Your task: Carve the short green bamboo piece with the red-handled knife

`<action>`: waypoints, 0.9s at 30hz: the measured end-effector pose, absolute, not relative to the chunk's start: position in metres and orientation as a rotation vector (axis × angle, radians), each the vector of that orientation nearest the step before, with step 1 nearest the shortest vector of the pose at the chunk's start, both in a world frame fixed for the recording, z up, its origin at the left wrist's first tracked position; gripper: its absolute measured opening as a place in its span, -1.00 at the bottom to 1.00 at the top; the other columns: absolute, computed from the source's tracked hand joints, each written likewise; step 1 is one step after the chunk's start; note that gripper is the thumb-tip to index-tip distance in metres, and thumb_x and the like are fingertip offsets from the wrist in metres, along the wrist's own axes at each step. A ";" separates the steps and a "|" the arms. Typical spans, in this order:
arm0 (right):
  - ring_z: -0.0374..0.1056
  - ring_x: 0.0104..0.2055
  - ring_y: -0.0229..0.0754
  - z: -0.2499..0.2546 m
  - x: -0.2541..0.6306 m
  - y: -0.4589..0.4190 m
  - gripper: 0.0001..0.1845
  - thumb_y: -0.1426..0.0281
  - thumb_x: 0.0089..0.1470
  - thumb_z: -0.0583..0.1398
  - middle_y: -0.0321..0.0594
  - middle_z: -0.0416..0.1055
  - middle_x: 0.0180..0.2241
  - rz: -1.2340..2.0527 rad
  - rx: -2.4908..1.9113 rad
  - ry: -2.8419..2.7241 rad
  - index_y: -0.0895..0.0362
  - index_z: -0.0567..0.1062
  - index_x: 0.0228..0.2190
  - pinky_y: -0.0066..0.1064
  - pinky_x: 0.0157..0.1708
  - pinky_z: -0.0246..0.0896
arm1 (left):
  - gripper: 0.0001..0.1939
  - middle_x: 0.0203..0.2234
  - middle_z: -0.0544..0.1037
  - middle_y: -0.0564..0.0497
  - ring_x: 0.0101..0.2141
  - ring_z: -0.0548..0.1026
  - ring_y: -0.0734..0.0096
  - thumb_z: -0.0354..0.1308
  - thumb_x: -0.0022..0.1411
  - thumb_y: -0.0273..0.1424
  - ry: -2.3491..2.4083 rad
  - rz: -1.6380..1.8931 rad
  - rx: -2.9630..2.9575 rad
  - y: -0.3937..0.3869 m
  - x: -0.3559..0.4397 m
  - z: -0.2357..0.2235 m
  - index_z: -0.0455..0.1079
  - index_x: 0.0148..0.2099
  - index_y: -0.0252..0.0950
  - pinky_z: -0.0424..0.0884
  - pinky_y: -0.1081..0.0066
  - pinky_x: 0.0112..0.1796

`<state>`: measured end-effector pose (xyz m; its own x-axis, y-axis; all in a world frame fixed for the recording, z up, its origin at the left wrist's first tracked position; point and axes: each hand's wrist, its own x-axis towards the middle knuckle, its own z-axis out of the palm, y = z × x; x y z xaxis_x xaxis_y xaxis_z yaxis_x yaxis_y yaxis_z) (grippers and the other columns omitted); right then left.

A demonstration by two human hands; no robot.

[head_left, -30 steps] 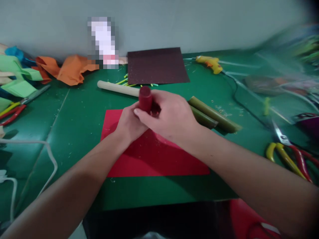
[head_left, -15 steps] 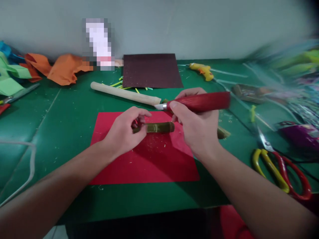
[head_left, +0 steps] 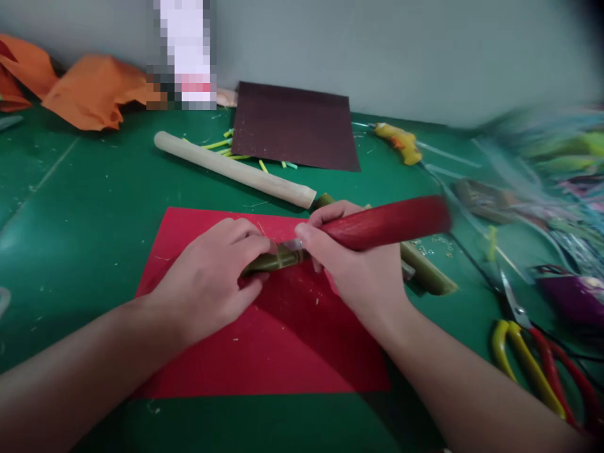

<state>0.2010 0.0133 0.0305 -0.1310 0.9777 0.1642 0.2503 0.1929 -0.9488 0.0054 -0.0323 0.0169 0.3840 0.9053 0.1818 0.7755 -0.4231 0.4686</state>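
Green tabletop (head_left: 89, 176), one red sheet (head_left: 264, 358): left fingers (head_left: 255, 246) grip one bamboo piece (head_left: 267, 262), right fingers (head_left: 323, 245) one knife (head_left: 391, 221).

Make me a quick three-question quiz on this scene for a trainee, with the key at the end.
1. Which hand grips the long red-handled knife with a metal blade?

2. True or false: in the picture, the yellow pistol-shaped glue gun lies to the right of the flat dark brown sheet.

3. What does the left hand hold?
A. The metal scissors with yellow and red handles
B. The short green bamboo piece
C. The long, pale, round stick

Key:
1. The right hand.
2. True.
3. B.
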 end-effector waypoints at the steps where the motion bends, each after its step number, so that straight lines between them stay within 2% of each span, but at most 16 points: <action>1: 0.48 -0.41 -0.16 0.031 0.199 0.013 -0.78 0.31 0.00 0.38 -0.28 0.49 -0.51 1.019 -1.203 -1.569 0.04 0.48 -0.55 -0.32 -0.46 0.39 | -0.80 -0.13 0.62 -0.12 -0.11 0.56 0.08 0.12 0.30 -0.45 1.481 0.588 2.354 -0.033 0.005 0.017 0.52 -0.08 -0.26 0.54 0.16 -0.19; 7: 0.38 -0.57 -0.24 0.027 0.198 0.015 -0.78 0.47 -0.01 0.29 -0.36 0.40 -0.64 0.923 -1.065 -1.669 0.01 0.46 -0.62 -0.35 -0.55 0.37 | -0.84 -0.17 0.63 -0.09 -0.12 0.57 0.13 0.11 0.33 -0.48 1.436 0.708 2.409 -0.035 0.005 0.016 0.50 -0.10 -0.28 0.53 0.20 -0.16; 11: 0.42 -0.54 -0.25 0.026 0.201 0.018 -0.75 0.53 -0.03 0.27 -0.36 0.47 -0.59 0.876 -0.980 -1.765 0.01 0.42 -0.62 -0.36 -0.50 0.43 | -0.88 -0.22 0.64 -0.09 -0.19 0.59 0.18 0.13 0.30 -0.50 1.411 0.770 2.384 -0.036 0.006 0.018 0.46 -0.14 -0.29 0.53 0.26 -0.23; 14: 0.40 -0.56 -0.28 0.027 0.199 0.021 -0.75 0.56 -0.04 0.27 -0.37 0.49 -0.58 0.870 -0.909 -1.849 0.01 0.42 -0.61 -0.40 -0.54 0.40 | -0.94 -0.28 0.62 -0.06 -0.28 0.57 0.24 0.12 0.29 -0.51 1.423 0.778 2.327 -0.036 0.006 0.017 0.40 -0.21 -0.26 0.50 0.29 -0.30; 19: 0.45 -0.51 -0.29 0.024 0.194 0.025 -0.77 0.57 -0.07 0.26 -0.38 0.47 -0.58 0.910 -0.917 -1.782 0.04 0.43 -0.62 -0.44 -0.48 0.45 | -0.87 -0.24 0.61 -0.06 -0.19 0.58 0.18 0.14 0.29 -0.52 1.400 0.788 2.371 -0.035 0.005 0.015 0.28 -0.30 -0.23 0.48 0.29 -0.31; 22: 0.43 -0.53 -0.34 0.021 0.193 0.026 -0.78 0.56 -0.07 0.26 -0.42 0.45 -0.60 0.931 -0.889 -1.725 0.05 0.44 -0.62 -0.48 -0.48 0.44 | -0.94 -0.26 0.62 -0.07 -0.22 0.59 0.13 0.14 0.27 -0.52 1.432 0.728 2.393 -0.036 0.006 0.018 0.37 -0.25 -0.26 0.49 0.26 -0.34; 27: 0.43 -0.52 -0.34 0.017 0.193 0.025 -0.72 0.59 -0.04 0.28 -0.43 0.45 -0.59 0.874 -0.864 -1.726 0.02 0.42 -0.62 -0.50 -0.49 0.40 | -0.81 -0.20 0.67 -0.11 -0.20 0.62 0.05 0.07 0.32 -0.46 1.562 0.660 2.479 -0.041 0.011 0.023 0.50 -0.12 -0.27 0.54 0.17 -0.27</action>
